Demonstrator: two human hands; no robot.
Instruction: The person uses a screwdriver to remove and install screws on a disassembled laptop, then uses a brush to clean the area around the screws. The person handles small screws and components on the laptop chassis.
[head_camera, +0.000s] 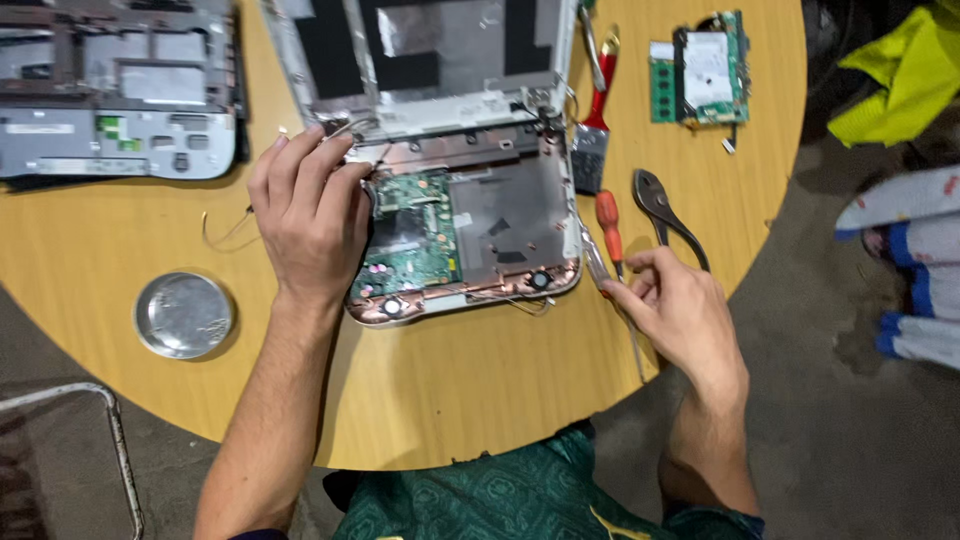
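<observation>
An opened laptop base (500, 215) lies on the round wooden table (100, 240), its green circuit board (410, 235) exposed and its lid (430, 50) tilted back. My left hand (310, 215) rests on the base's left side, fingers curled at the hinge corner over thin wires. My right hand (675, 305) sits at the table's right edge, fingers closing on a thin metal tool (597, 262) beside an orange-handled screwdriver (610, 228).
Black pliers (660, 205) and a red-handled brush (595, 120) lie right of the laptop. A green board with a memory stick (705, 75) sits far right. Another dismantled grey laptop shell (115, 95) is at top left, a round metal dish (185, 315) near the front-left edge.
</observation>
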